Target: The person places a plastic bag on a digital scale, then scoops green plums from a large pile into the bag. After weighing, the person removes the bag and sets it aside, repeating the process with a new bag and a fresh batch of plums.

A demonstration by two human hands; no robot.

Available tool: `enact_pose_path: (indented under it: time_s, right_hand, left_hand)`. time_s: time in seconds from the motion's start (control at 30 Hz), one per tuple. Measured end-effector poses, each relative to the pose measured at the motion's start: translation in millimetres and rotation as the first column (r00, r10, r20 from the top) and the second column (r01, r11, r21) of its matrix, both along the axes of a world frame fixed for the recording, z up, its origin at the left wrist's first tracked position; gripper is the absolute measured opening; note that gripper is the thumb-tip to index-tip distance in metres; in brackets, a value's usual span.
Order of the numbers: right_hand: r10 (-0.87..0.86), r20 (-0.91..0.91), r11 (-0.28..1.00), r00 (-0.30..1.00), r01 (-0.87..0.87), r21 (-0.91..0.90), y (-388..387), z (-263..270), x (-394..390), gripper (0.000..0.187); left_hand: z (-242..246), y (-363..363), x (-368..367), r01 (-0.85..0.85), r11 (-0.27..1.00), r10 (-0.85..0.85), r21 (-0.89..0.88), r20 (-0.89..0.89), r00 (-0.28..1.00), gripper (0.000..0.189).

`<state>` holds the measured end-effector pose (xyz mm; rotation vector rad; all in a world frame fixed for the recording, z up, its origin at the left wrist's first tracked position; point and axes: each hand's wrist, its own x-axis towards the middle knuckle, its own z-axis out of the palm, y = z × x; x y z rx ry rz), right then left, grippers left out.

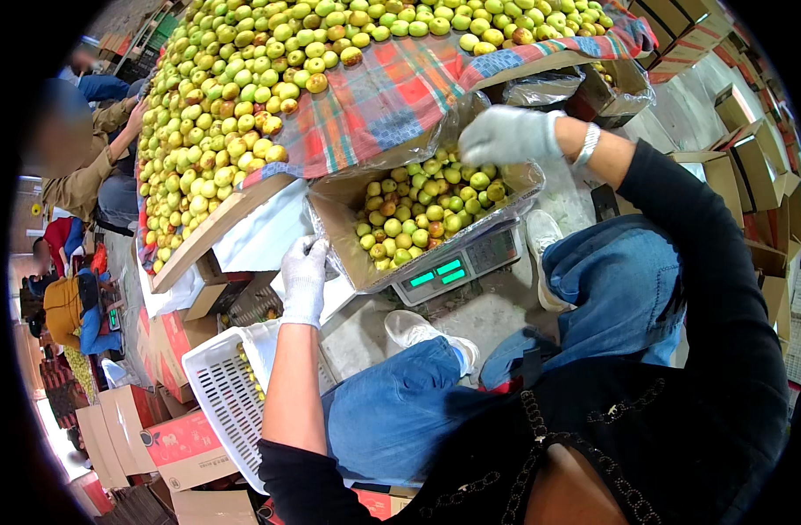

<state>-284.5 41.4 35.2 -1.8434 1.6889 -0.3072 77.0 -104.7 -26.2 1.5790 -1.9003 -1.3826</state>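
A cardboard box [337,220] lined with clear plastic film [535,177] stands on a digital weighing scale [466,266] with lit green displays. Green and brown-tinged jujubes [433,213] partly fill it, banked towards its right side. My left hand [303,279], in a pale knit glove, is at the box's left rim, its fingers closed on the film's edge there. Above the box's far right corner is my right hand [509,136], also gloved and blurred by motion. Its fingers look curled, and whether they hold anything is hidden.
A sorting table with a plaid cloth [387,92] and wooden edge [220,230] bears heaped jujubes [210,131]. A white plastic basket [226,387] stands by my left forearm. Cartons [190,449] lie left, more cartons [755,164] right. Another person [79,170] sits across the table's left side.
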Motion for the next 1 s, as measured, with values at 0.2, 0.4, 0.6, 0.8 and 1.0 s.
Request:
enact_pose_path:
  time_s: [0.2,0.4,0.6,0.8,1.0]
  right_hand:
    - [-0.665,0.074,0.745,0.743,0.654,0.131,29,-34,-71,0.087]
    - [-0.686,0.287,0.724,0.669,0.666,0.178,12,-52,-54,0.042]
    - [-0.459,0.334,0.770,0.823,0.556,-0.312,15,-41,-39,0.017]
    - [0.552,-0.409,0.833,0.727,-0.460,0.307,10,-34,38,0.020]
    - [0.079,-0.362,0.992,0.929,-0.036,0.123,-11,-10,12,0.032]
  left_hand:
    - [4,0,-17,0.074,0.978,-0.060,-0.194,0.075,0.995,0.014]
    - [-1,15,-37,0.258,0.784,-0.246,-0.565,0.100,0.964,0.012]
    - [4,40,-78,0.567,0.588,-0.582,-0.577,0.186,0.792,0.010]
    - [3,47,-84,0.895,0.446,-0.842,0.023,0.349,0.411,0.034]
    - [31,22,-90,0.694,0.693,-0.534,-0.195,0.509,0.675,0.038]
